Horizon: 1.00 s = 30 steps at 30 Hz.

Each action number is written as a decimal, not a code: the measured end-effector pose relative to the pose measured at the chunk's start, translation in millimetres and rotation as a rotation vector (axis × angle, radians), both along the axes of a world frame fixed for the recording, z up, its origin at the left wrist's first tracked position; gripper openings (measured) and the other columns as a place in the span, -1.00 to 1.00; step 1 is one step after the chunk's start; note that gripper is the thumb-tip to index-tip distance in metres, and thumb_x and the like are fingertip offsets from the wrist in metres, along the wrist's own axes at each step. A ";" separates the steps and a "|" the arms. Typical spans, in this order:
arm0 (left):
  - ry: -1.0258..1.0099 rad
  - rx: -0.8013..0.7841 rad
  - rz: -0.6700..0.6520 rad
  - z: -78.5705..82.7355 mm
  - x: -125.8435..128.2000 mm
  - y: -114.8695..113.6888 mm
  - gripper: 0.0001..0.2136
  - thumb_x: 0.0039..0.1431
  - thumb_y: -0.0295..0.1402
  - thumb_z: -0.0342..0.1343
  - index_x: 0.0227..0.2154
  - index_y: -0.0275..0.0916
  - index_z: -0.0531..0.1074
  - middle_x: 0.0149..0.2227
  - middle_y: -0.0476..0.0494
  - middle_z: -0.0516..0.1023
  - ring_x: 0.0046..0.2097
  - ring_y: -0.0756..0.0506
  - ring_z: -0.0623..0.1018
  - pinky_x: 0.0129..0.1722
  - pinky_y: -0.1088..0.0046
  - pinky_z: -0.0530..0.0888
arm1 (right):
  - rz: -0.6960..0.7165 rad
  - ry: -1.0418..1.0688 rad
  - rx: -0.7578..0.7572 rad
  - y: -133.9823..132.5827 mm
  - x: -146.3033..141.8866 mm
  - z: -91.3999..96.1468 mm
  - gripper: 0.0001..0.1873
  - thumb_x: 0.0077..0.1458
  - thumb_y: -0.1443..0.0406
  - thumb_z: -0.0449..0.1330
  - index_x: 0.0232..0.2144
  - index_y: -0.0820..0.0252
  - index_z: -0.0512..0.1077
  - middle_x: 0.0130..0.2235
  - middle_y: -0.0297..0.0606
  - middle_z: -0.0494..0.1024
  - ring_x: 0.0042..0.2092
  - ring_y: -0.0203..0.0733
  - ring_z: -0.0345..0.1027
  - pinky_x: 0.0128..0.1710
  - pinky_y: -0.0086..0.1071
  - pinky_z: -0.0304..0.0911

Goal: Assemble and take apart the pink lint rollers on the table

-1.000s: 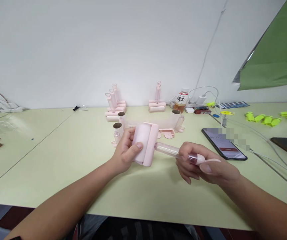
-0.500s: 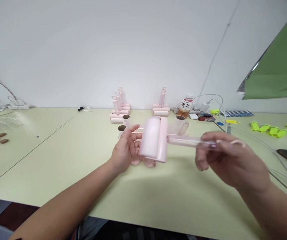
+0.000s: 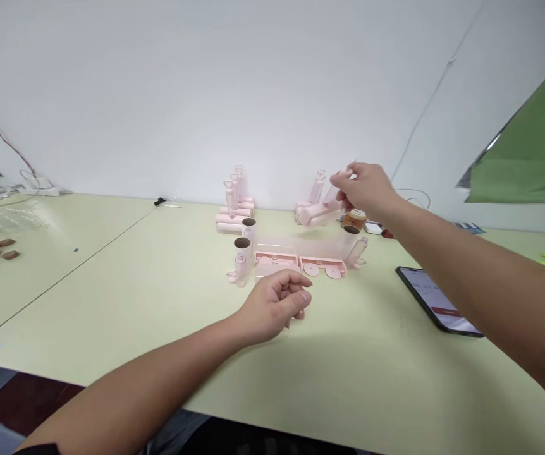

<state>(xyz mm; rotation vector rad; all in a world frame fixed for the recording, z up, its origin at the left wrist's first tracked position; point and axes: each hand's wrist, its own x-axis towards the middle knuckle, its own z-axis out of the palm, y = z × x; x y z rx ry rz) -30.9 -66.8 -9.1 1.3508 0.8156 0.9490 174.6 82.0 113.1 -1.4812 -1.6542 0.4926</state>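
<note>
On the near part of the counter (image 3: 111,284), the left hand (image 3: 276,307) has its fingers softly curled, and I see nothing in it. A phone (image 3: 436,304) lies over to the right. Just past the left hand are two open pink cases (image 3: 277,257). Beside them stand three paper rolls (image 3: 243,244), and clear handles (image 3: 240,272) are close by.

Farther back, the right hand (image 3: 365,188) pinches the handle of a pink roller (image 3: 320,215), which is tipped and just beside a standing roller (image 3: 317,188). Three more rollers (image 3: 231,218) stand near the wall (image 3: 168,101).

The four standing rollers look done, and the held one looks whole too. The cases, rolls and handles seem left to put together.
</note>
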 end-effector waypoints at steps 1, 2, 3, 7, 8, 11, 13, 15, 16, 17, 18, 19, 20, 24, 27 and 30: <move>0.013 0.000 0.007 0.5 0.3 -0.2 -0.75 0.14 -0.23 0.16 -0.18 -0.26 0.39 -0.44 -0.02 0.44 -0.43 0.02 0.48 -0.57 0.59 0.32 | -0.005 -0.020 -0.014 13.3 -3.2 -5.1 -0.82 0.13 0.22 0.22 -0.43 0.12 0.31 -0.55 -0.30 0.45 -0.63 -0.30 0.25 -0.64 -0.38 0.24; 0.021 0.003 0.012 1.0 0.6 -0.5 -0.77 0.14 -0.25 0.15 -0.19 -0.27 0.40 -0.44 -0.02 0.45 -0.44 0.03 0.47 -0.56 0.58 0.32 | -0.026 -0.058 -0.028 25.6 -6.1 -10.6 -0.82 0.12 0.22 0.22 -0.44 0.14 0.31 -0.54 -0.29 0.46 -0.63 -0.30 0.25 -0.64 -0.39 0.23; 0.025 0.008 0.015 1.5 0.8 -0.9 -0.78 0.14 -0.27 0.15 -0.20 -0.27 0.41 -0.44 -0.02 0.45 -0.45 0.04 0.46 -0.55 0.58 0.32 | -0.076 -0.151 -0.042 36.6 -8.7 -16.2 -0.82 0.11 0.21 0.21 -0.44 0.15 0.32 -0.53 -0.29 0.46 -0.62 -0.30 0.25 -0.63 -0.40 0.23; 0.031 0.024 0.009 1.3 1.2 -2.6 -0.80 0.12 -0.29 0.16 -0.23 -0.27 0.43 -0.45 -0.03 0.47 -0.44 0.04 0.45 -0.51 0.55 0.34 | -0.152 -0.277 -0.069 68.8 -15.2 -32.6 -0.83 0.03 0.25 0.26 -0.48 0.21 0.36 -0.51 -0.22 0.49 -0.55 -0.25 0.32 -0.56 -0.40 0.23; 0.034 0.022 0.006 0.9 1.2 -2.8 -0.80 0.12 -0.29 0.17 -0.23 -0.27 0.44 -0.44 -0.04 0.48 -0.44 0.03 0.45 -0.50 0.55 0.34 | -0.165 -0.293 -0.082 74.2 -15.9 -34.6 -0.83 0.02 0.26 0.26 -0.49 0.21 0.37 -0.52 -0.21 0.48 -0.54 -0.24 0.33 -0.55 -0.39 0.24; 0.047 0.001 0.010 -0.1 1.4 -2.8 -0.80 0.11 -0.29 0.17 -0.23 -0.27 0.45 -0.44 -0.04 0.48 -0.43 0.03 0.45 -0.49 0.54 0.34 | -0.199 -0.317 -0.124 84.8 -16.4 -36.6 -0.83 0.01 0.26 0.26 -0.50 0.21 0.37 -0.55 -0.20 0.47 -0.53 -0.19 0.34 -0.54 -0.36 0.24; 0.049 -0.009 0.014 -0.2 1.8 -2.7 -0.80 0.11 -0.28 0.17 -0.23 -0.27 0.45 -0.44 -0.04 0.48 -0.43 0.03 0.45 -0.49 0.53 0.34 | -0.212 -0.312 -0.139 87.2 -15.7 -36.2 -0.84 0.01 0.26 0.26 -0.49 0.20 0.37 -0.55 -0.19 0.46 -0.53 -0.17 0.34 -0.55 -0.35 0.25; 0.043 -0.012 0.016 0.3 2.4 -2.8 -0.80 0.11 -0.28 0.18 -0.23 -0.27 0.46 -0.44 -0.04 0.47 -0.43 0.02 0.44 -0.48 0.53 0.35 | -0.212 -0.292 -0.147 87.1 -15.3 -35.0 -0.84 0.02 0.26 0.25 -0.50 0.18 0.36 -0.55 -0.17 0.45 -0.53 -0.15 0.34 -0.56 -0.32 0.25; 0.040 -0.013 0.015 0.7 2.7 -2.9 -0.80 0.11 -0.28 0.18 -0.23 -0.27 0.46 -0.45 -0.04 0.47 -0.43 0.02 0.44 -0.48 0.53 0.35 | -0.205 -0.276 -0.149 86.6 -15.6 -34.0 -0.84 0.02 0.26 0.25 -0.50 0.18 0.36 -0.55 -0.17 0.44 -0.53 -0.15 0.33 -0.57 -0.31 0.26; 0.039 -0.017 0.016 1.1 3.1 -3.2 -0.80 0.10 -0.28 0.19 -0.24 -0.26 0.46 -0.45 -0.04 0.47 -0.43 0.03 0.44 -0.48 0.53 0.35 | -0.194 -0.256 -0.148 86.4 -16.7 -32.8 -0.84 0.03 0.27 0.26 -0.50 0.17 0.35 -0.55 -0.17 0.44 -0.54 -0.15 0.32 -0.57 -0.30 0.26; 0.040 -0.023 0.015 1.4 3.5 -3.6 -0.80 0.10 -0.28 0.19 -0.24 -0.26 0.46 -0.45 -0.03 0.47 -0.44 0.03 0.44 -0.49 0.53 0.35 | -0.178 -0.234 -0.144 86.7 -18.7 -31.2 -0.83 0.03 0.27 0.26 -0.50 0.17 0.35 -0.54 -0.17 0.44 -0.55 -0.17 0.32 -0.58 -0.30 0.26; 0.045 -0.031 0.015 1.7 3.9 -4.0 -0.80 0.10 -0.28 0.19 -0.24 -0.26 0.46 -0.44 -0.03 0.46 -0.43 0.03 0.44 -0.49 0.53 0.35 | -0.159 -0.209 -0.139 87.6 -21.9 -29.3 -0.83 0.03 0.28 0.27 -0.49 0.18 0.34 -0.54 -0.18 0.43 -0.55 -0.18 0.30 -0.59 -0.30 0.27; 0.052 -0.040 0.013 1.9 4.3 -4.4 -0.80 0.10 -0.28 0.18 -0.24 -0.26 0.46 -0.44 -0.04 0.46 -0.43 0.03 0.44 -0.49 0.54 0.35 | -0.138 -0.182 -0.133 89.5 -26.4 -27.0 -0.82 0.03 0.28 0.28 -0.47 0.18 0.34 -0.54 -0.19 0.43 -0.55 -0.20 0.30 -0.59 -0.31 0.27; 0.056 -0.045 -0.004 0.9 5.4 -6.0 -0.79 0.11 -0.26 0.18 -0.24 -0.26 0.46 -0.40 -0.03 0.43 -0.44 0.05 0.42 -0.48 0.52 0.36 | -0.048 -0.072 -0.113 105.2 -55.7 -17.1 -0.79 0.06 0.26 0.31 -0.37 0.21 0.33 -0.55 -0.23 0.43 -0.55 -0.23 0.32 -0.61 -0.36 0.30; 0.046 -0.023 -0.017 -1.0 5.8 -6.7 -0.79 0.11 -0.25 0.18 -0.24 -0.26 0.46 -0.38 -0.04 0.43 -0.43 0.05 0.40 -0.43 0.48 0.38 | 0.006 -0.024 -0.108 119.4 -81.0 -13.5 -0.76 0.08 0.26 0.31 -0.30 0.23 0.32 -0.55 -0.27 0.43 -0.53 -0.23 0.35 -0.58 -0.36 0.36; 0.042 -0.014 -0.011 -2.9 6.2 -7.8 -0.79 0.11 -0.26 0.18 -0.25 -0.28 0.46 -0.38 -0.06 0.44 -0.41 0.03 0.42 -0.41 0.46 0.39 | 0.028 -0.023 -0.102 131.5 -100.1 -15.2 -0.74 0.08 0.26 0.32 -0.27 0.25 0.32 -0.54 -0.26 0.43 -0.52 -0.21 0.38 -0.57 -0.33 0.39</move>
